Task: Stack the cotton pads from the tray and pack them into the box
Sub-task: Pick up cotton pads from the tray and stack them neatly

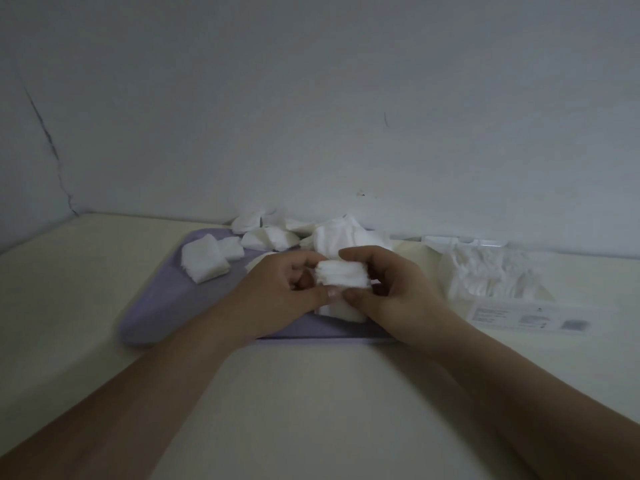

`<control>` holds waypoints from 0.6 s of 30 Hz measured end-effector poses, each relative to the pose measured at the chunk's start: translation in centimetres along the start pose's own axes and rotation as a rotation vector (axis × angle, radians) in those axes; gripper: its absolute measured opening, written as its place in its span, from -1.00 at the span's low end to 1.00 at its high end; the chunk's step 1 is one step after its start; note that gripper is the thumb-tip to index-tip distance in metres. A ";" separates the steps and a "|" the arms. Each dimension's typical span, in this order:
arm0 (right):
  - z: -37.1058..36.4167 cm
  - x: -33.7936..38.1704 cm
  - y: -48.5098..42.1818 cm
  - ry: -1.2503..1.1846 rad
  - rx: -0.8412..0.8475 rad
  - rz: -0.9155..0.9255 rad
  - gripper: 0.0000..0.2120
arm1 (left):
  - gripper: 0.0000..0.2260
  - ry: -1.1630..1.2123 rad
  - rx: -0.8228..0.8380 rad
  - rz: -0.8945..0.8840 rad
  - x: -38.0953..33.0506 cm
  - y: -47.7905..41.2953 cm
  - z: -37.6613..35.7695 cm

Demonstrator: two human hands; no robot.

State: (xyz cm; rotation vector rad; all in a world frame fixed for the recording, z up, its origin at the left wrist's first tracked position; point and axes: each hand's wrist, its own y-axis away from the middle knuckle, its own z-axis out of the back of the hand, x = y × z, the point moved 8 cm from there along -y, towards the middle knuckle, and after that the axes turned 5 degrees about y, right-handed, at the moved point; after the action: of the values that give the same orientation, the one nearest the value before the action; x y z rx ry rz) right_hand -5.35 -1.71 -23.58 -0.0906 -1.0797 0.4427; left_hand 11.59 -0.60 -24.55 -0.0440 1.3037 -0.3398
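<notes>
A lilac tray (162,306) lies on the table with white square cotton pads scattered over it. Both hands hold a small stack of cotton pads (343,274) just above the tray's near right part: my left hand (287,289) pinches its left side, my right hand (391,289) its right side, thumbs in front. More pads (341,311) lie under the hands. A loose pile of pads (346,233) sits at the tray's far edge, another small stack (204,259) at its left. The clear box (498,275), with pads inside, stands to the right of the tray.
The cream table (311,393) meets a pale wall (311,98) right behind the tray and box. A clear lid with a printed label (530,317) lies in front of the box. A few pads (247,220) rest against the wall past the tray.
</notes>
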 end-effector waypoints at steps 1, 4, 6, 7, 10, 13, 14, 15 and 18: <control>0.2 0.4 0.2 -0.039 -0.005 -0.017 -0.55 | -0.65 0.011 -0.028 -0.019 -0.6 0.0 0.0; -0.3 1.0 0.4 -0.085 0.007 -0.054 -0.36 | -0.81 0.073 -0.089 -0.021 -1.9 0.3 -0.3; -0.8 1.0 0.7 -0.113 0.041 -0.104 -0.33 | -0.84 -0.010 -0.118 -0.014 -1.7 0.3 -0.4; -1.0 1.2 0.9 -0.099 0.077 -0.124 -0.33 | -0.84 -0.075 -0.111 -0.012 -1.5 0.2 -0.5; -1.3 1.3 1.6 0.083 0.172 -0.129 -0.26 | -0.83 -0.220 -0.055 0.030 -1.1 0.5 -0.9; -1.6 1.6 1.8 0.186 0.195 -0.106 -0.21 | -0.75 -0.231 -0.036 0.026 -1.4 0.8 -1.0; -1.7 1.8 1.9 0.193 0.213 -0.090 -0.19 | -0.71 -0.229 -0.034 0.037 -1.4 0.8 -0.8; -1.8 1.8 1.8 0.177 0.215 -0.086 -0.17 | -0.67 -0.241 -0.033 0.050 -1.3 0.7 -0.5; -2.2 2.2 2.0 0.063 0.215 -0.101 -0.12 | -0.63 -0.260 0.028 0.053 -1.7 0.9 -0.8</control>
State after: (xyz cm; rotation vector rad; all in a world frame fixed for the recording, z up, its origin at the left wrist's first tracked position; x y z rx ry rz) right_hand -3.22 1.28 -23.37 0.1390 -0.9644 0.4598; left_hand 10.62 0.88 -23.40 -0.0290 1.0405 -0.2961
